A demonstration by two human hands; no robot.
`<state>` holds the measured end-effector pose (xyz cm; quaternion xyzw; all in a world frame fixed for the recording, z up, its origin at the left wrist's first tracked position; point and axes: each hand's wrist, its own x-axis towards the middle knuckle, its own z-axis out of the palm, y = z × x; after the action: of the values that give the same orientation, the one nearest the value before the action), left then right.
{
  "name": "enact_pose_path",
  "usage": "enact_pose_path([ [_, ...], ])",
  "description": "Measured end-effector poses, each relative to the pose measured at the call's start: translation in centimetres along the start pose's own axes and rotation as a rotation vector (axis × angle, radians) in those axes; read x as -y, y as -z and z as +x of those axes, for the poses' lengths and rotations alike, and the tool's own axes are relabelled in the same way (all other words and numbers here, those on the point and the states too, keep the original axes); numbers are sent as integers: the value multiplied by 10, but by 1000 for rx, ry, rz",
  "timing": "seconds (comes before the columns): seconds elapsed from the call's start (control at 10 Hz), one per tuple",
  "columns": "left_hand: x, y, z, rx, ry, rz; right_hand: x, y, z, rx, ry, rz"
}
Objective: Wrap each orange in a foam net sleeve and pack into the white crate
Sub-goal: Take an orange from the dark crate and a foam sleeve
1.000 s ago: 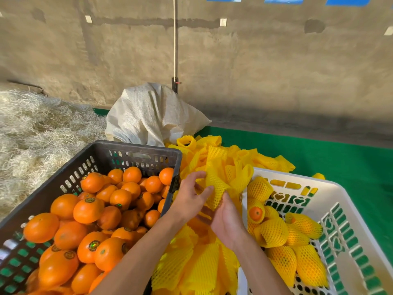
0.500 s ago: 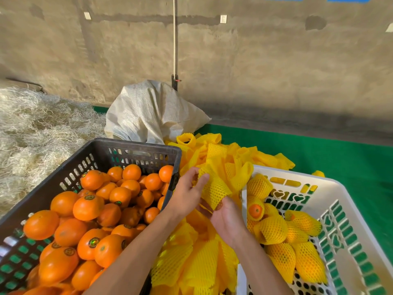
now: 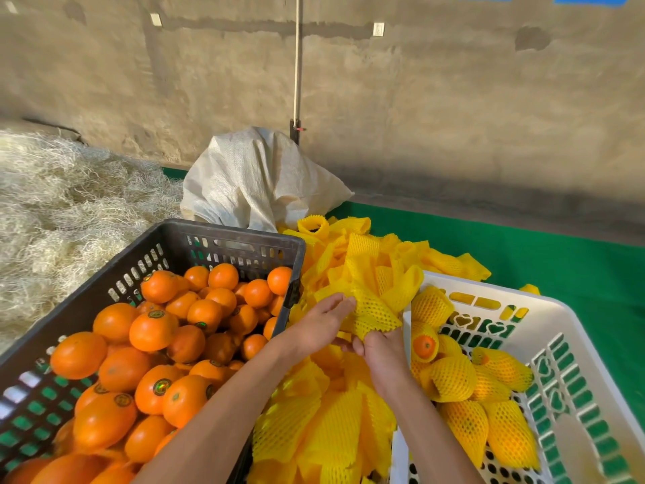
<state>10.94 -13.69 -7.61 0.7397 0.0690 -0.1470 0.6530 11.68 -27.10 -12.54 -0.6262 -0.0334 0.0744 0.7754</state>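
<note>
A yellow foam net sleeve [image 3: 371, 314] is being held between both hands, just above the heap of loose sleeves [image 3: 324, 427] that is lying between the two crates. The left hand [image 3: 323, 323] is lying along the sleeve's left side with its fingers stretched out nearly straight, their tips touching the mesh. The right hand [image 3: 382, 347] is gripping the sleeve from below, its fingers curled up into the bottom of the net; whether an orange is already inside cannot be told, as the hands are covering that part.

The white crate [image 3: 572, 330] is sitting to the right, its near left rim just beside the right hand. Several wrapped oranges [image 3: 453, 379] are lying in it, packed against its left side, one showing a bare orange end [image 3: 424, 345] through the open mouth of its net.

To the left a black crate [image 3: 223, 239] is holding a pile of unwrapped oranges [image 3: 153, 330], many with round stickers on top. The left forearm is crossing over its right corner.

Behind the sleeves a white woven sack [image 3: 258, 183] is slumping against a concrete wall [image 3: 453, 99]. A green mat [image 3: 558, 260] is covering the floor on the right, and pale straw-like packing [image 3: 52, 211] is piled at far left
</note>
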Motion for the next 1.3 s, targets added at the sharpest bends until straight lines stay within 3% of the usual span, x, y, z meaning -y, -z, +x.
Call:
enact_pose_path([
  [0.1,-2,6,-1,-145,-263,47,-3,1,-2,-15,-28,-87],
  [0.2,-4,18,-4,-342,-551,298,-2,-2,-5,2,-128,-182],
  [0.3,-11,30,-9,-565,-648,516,2,-5,-8,35,-240,-290],
  [0.4,-13,65,-14,-761,-525,565,7,-7,-12,97,-292,-361],
  [0.5,5,107,-19,-496,116,896,8,-10,-16,132,-242,-398],
  [0.6,28,112,-18,109,633,1245,9,-10,-16,97,-197,-393],
  [0.7,42,99,-10,322,680,1353,12,-10,-19,107,-154,-383],
  [0.8,47,93,-9,358,678,1356,12,-9,-20,108,-130,-379],
  [1.1,38,92,-20,421,765,1237,9,-9,-15,89,-104,-348],
  [1.3,42,92,-20,295,661,1202,9,-9,-13,84,-132,-359],
])
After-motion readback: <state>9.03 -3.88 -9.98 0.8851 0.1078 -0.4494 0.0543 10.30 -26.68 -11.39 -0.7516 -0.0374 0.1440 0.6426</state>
